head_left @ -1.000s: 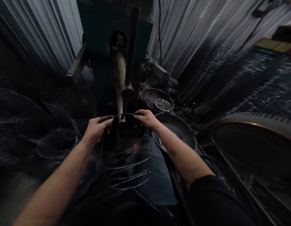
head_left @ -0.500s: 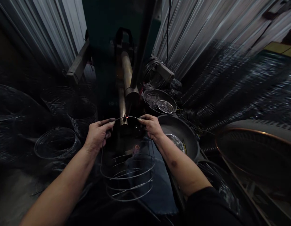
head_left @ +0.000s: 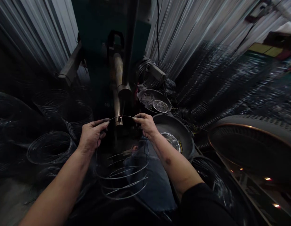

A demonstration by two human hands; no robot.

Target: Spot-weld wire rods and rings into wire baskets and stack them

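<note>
My left hand [head_left: 92, 133] and my right hand [head_left: 145, 125] each pinch a thin wire, one on either side of a spot welder's electrode tips [head_left: 120, 116]. Between my fingers the wire arches across and meets the tips. Below it hangs a round wire frame [head_left: 123, 178] of several stacked rings, and a thin strand runs down to it from each hand. Brass-coloured electrode arms [head_left: 118, 70] reach toward me, one above the other. Dim light hides how the wire sits between the tips.
To the right stand a dark pan [head_left: 188, 147] and a smaller pan [head_left: 167, 110], both holding round metal pieces. Stacked wire rings [head_left: 51, 147] are on the left. A large fan-like round guard [head_left: 249, 128] stands far right. Corrugated metal sheets [head_left: 183, 34] line the back.
The orange glow at the electrode tips is gone. My view has turned slightly right, so everything sits further left. Both hands keep their pinch on the wire, and small sparks show at lower right.
</note>
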